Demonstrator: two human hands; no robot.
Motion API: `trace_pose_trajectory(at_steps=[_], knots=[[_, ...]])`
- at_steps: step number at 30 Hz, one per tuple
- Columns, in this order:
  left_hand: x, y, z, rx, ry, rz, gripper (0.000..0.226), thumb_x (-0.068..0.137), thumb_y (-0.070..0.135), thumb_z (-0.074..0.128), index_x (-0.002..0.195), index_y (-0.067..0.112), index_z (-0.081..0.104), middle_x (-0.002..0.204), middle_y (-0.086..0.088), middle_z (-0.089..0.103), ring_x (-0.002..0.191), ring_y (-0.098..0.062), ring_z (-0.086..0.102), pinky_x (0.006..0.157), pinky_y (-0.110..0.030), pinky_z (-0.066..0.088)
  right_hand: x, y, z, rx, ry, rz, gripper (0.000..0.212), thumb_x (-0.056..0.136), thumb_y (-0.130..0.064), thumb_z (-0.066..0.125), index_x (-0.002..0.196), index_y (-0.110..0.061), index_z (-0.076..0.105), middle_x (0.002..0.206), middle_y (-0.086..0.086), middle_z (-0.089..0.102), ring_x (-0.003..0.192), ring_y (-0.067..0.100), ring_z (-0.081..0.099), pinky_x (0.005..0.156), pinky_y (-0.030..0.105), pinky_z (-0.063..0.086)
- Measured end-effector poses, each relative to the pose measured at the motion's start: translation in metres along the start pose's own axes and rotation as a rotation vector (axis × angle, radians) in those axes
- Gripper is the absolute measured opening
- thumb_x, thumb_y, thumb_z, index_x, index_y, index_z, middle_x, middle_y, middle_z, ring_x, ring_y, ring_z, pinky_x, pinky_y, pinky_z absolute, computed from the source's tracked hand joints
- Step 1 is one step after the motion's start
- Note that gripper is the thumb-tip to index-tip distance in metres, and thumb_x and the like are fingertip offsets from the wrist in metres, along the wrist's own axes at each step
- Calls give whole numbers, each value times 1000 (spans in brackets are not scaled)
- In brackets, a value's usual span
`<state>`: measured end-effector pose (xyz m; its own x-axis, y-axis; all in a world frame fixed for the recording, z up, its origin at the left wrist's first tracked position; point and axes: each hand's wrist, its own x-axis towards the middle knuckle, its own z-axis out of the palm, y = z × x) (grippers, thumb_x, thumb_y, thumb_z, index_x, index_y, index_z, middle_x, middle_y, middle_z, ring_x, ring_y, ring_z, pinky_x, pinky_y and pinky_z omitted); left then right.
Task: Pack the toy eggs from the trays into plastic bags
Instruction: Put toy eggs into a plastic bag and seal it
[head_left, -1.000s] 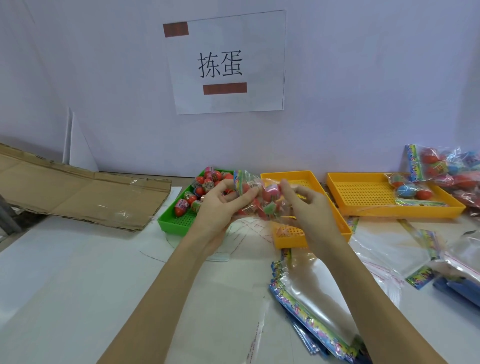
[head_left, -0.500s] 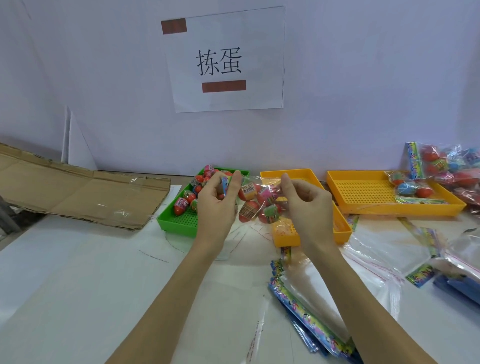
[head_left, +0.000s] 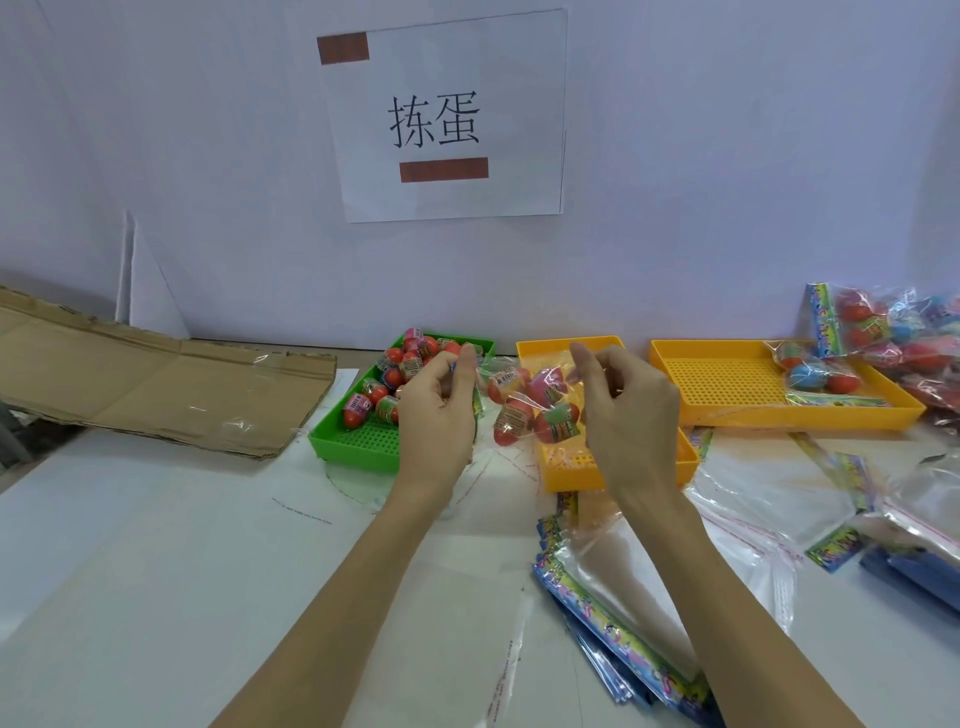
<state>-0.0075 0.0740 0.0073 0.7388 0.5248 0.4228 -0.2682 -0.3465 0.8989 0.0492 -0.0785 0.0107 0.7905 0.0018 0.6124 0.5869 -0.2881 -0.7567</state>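
A clear plastic bag (head_left: 530, 400) with several toy eggs inside hangs in the air between my hands, above the gap between two trays. My left hand (head_left: 439, 410) pinches its left top edge between thumb and fingers. My right hand (head_left: 626, 410) pinches the right top edge. Behind my left hand the green tray (head_left: 358, 447) holds several red and green eggs (head_left: 400, 369). The small yellow tray (head_left: 566, 467) sits under the bag.
A large yellow tray (head_left: 727, 395) at the right holds one filled bag (head_left: 818, 374); more filled bags (head_left: 893, 327) pile at the far right. Empty bags (head_left: 618, 613) lie stacked near my right forearm, others (head_left: 779, 499) to the right. Flattened cardboard (head_left: 145, 384) lies at left.
My hands have moved apart along the bag's top edge and lifted it, so the eggs hang lower between them.
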Motion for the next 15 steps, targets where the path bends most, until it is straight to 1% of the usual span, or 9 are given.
trace_pose_trajectory(at_steps=[2, 4, 5, 6, 8, 9, 10, 12, 15], knots=[[3, -2, -3, -30, -37, -60, 45, 110, 36, 50, 71, 13, 48, 52, 5, 36, 42, -11, 30, 41, -26, 28, 3, 0, -2, 17, 1, -3, 33, 102, -40, 59, 80, -19, 71, 57, -12, 57, 52, 7, 56, 51, 11, 37], [7, -4, -10, -27, -116, -50, 32, 108, 28, 54, 84, 9, 60, 60, 0, 52, 46, -10, 44, 42, -20, 36, 6, 2, -5, 85, -89, 23, 35, 102, -38, 60, 75, -19, 70, 50, -13, 53, 46, 7, 51, 51, 12, 35], [9, -3, -14, -39, -185, -50, 26, 107, 30, 56, 95, 9, 66, 72, -4, 61, 55, -12, 54, 46, -21, 43, 8, 2, -7, 152, -168, 48, 37, 102, -37, 61, 71, -19, 70, 46, -12, 51, 43, 7, 47, 51, 15, 36], [9, -1, -17, -54, -277, -66, 26, 105, 35, 58, 107, 11, 69, 86, -5, 68, 67, -15, 62, 54, -23, 50, 8, 2, -8, 213, -245, 70, 38, 101, -38, 62, 70, -18, 70, 45, -9, 49, 40, 7, 44, 49, 17, 36], [8, 1, -18, -49, -470, -100, 38, 99, 48, 59, 119, 18, 72, 103, 1, 74, 86, -13, 68, 71, -22, 57, 7, 1, -9, 273, -341, 71, 42, 98, -42, 62, 70, -12, 70, 44, -7, 46, 38, 6, 41, 46, 15, 34], [5, 2, -16, -49, -544, -109, 38, 97, 49, 61, 117, 19, 74, 102, 1, 75, 84, -10, 69, 70, -21, 57, 6, 0, -9, 278, -361, 61, 46, 98, -44, 62, 70, -8, 69, 45, -7, 46, 38, 5, 41, 45, 13, 33], [2, 3, -13, -69, -584, -114, 36, 97, 46, 65, 113, 17, 76, 97, 0, 76, 77, -9, 68, 64, -20, 55, 6, -1, -8, 279, -369, 53, 50, 99, -45, 60, 71, -4, 68, 45, -7, 46, 38, 5, 41, 44, 13, 33], [-1, 4, -8, -120, -513, -129, 30, 96, 38, 70, 106, 11, 77, 88, -2, 75, 68, -7, 67, 55, -19, 51, 6, -4, -6, 345, -355, 113, 56, 101, -49, 54, 76, -1, 68, 48, -4, 49, 40, 7, 41, 43, 17, 35], [2, 2, -7, -166, -254, -128, 21, 96, 30, 74, 99, 9, 74, 78, -7, 71, 61, -16, 62, 50, -25, 48, 10, -5, -10, 424, -399, 273, 52, 97, -59, 52, 93, -12, 75, 57, 1, 62, 48, 13, 54, 50, 25, 49]])
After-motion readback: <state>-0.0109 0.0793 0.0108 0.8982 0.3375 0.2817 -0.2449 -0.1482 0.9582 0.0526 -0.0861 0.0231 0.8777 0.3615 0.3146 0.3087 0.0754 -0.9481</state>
